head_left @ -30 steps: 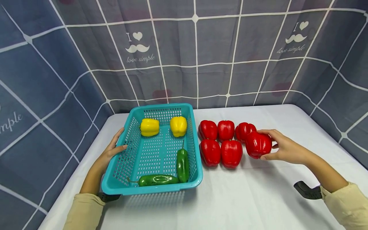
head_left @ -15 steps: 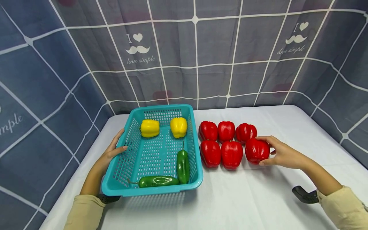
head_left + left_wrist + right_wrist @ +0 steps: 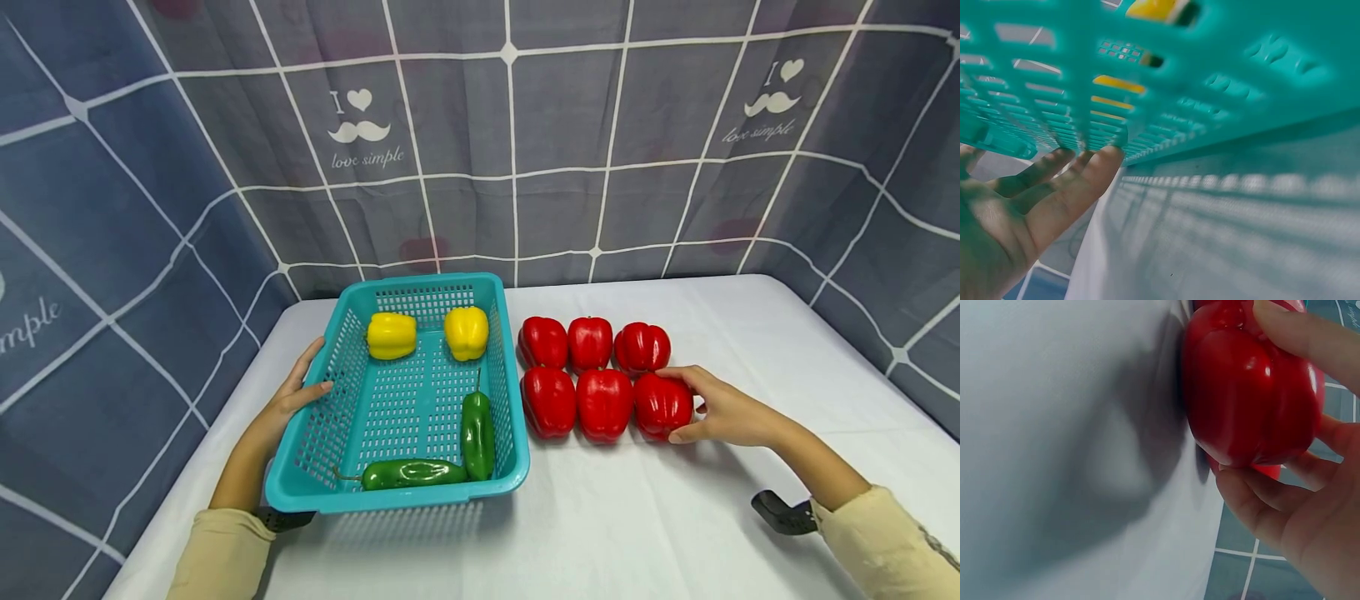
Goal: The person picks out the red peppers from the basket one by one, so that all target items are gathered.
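My right hand (image 3: 731, 410) grips a red bell pepper (image 3: 663, 407) at the right end of the front row of peppers. In the right wrist view the thumb and fingers lie on either side of this pepper (image 3: 1247, 387), close to the white cloth. Alongside it sit several other red bell peppers, in two rows. My left hand (image 3: 288, 400) rests against the left side of a turquoise basket (image 3: 397, 500), its fingers fairly straight. In the left wrist view the fingertips touch the perforated wall (image 3: 1029, 112).
Inside the basket lie two yellow bell peppers (image 3: 467, 333) at the back and two green chili peppers (image 3: 477, 435) at the front right. White cloth (image 3: 600, 525) covers the table. Tile-patterned curtains (image 3: 555, 208) enclose the back and sides.
The red bell pepper in my right hand has come down and to the left, into place beside the front row. My left hand and the basket have hardly moved.
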`<state>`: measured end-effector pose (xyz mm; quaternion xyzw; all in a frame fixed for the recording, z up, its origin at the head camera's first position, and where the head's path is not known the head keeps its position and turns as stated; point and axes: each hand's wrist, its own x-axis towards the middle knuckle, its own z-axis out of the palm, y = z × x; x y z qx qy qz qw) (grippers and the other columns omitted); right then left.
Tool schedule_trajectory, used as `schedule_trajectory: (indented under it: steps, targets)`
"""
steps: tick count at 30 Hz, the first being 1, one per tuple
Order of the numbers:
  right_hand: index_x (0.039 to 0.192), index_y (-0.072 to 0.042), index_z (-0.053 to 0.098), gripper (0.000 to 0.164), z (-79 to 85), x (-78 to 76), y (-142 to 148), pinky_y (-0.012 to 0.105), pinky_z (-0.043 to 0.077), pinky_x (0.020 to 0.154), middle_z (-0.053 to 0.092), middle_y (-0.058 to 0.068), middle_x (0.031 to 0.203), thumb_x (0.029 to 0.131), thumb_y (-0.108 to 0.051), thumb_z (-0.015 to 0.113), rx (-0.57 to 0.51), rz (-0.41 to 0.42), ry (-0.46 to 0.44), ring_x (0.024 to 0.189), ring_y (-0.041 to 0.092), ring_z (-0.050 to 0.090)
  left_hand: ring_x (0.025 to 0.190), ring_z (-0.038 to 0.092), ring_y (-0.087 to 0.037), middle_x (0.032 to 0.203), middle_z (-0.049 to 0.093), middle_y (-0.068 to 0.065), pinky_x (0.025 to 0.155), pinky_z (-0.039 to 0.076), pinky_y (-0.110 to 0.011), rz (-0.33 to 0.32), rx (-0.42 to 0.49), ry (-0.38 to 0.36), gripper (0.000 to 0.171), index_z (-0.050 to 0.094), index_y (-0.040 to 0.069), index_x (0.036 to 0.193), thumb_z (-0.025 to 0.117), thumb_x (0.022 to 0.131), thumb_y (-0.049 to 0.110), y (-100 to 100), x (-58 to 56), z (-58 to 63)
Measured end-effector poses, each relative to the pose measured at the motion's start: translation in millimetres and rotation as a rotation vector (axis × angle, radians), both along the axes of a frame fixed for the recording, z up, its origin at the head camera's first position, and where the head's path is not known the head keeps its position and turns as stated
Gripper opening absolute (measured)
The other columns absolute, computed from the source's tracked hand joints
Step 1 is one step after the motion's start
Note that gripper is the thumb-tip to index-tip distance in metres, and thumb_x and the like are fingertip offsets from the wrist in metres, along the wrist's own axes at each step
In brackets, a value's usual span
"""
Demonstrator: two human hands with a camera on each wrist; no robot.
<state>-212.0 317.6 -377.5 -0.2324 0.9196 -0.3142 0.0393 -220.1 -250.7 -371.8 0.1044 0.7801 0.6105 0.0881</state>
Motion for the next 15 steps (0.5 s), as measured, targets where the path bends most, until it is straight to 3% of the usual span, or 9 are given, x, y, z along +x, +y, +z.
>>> schedule_trajectory:
  steps: [5,10,15]
  targets:
    - [0.131,-0.004,0.038,0.081,-3.3,1.0,-0.6,0.032,0.047,0.070,0.043,0.014,0.121,0.065,-0.027,0.080,-0.002,0.015,-0.014,0.101,-0.003,0.035,0.126,0.023,-0.039,0.151,-0.013,-0.015,0.080,0.047,-0.023,0.000,-0.018,-0.001,0.070,-0.007,0.031,0.146,0.040,0.096,0.021,-1.9,1.7,-0.6]
    - [0.130,-0.004,0.034,0.084,-4.2,1.1,-4.0,0.041,0.049,0.077,0.041,0.013,0.118,0.064,-0.027,0.081,0.024,0.036,0.019,0.109,0.019,0.039,0.124,0.027,-0.039,0.152,-0.011,-0.015,0.078,0.049,-0.026,0.014,-0.023,0.001,0.070,-0.006,0.032,0.146,0.040,0.096,0.021,-3.4,2.3,1.3]
    - [0.130,0.000,0.029,0.088,-2.2,3.0,-3.2,0.055,0.045,0.084,0.038,0.017,0.118,0.064,-0.023,0.081,0.025,0.037,0.009,0.113,0.037,0.037,0.127,0.023,-0.039,0.152,-0.011,-0.014,0.079,0.048,-0.023,0.011,-0.012,-0.002,0.070,-0.006,0.032,0.146,0.041,0.096,0.022,0.4,0.5,2.1]
